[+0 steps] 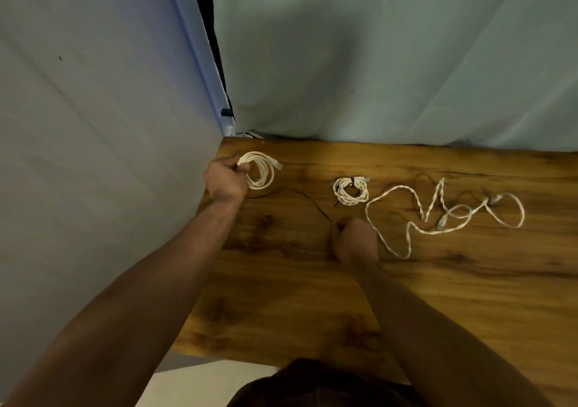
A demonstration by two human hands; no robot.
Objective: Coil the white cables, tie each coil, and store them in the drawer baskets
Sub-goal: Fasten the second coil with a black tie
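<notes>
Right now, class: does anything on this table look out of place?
Yes: one cable sprawls uncoiled in twisted loops on the table's right side, while the tied coil beside it and the coil in the left hand are neat.

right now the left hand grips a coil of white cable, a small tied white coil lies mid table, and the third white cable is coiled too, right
Not quite. The head view shows the third white cable sprawled loose on the brown wooden table, not coiled. The left hand does grip a white cable coil, and the small tied white coil lies mid table.
</notes>
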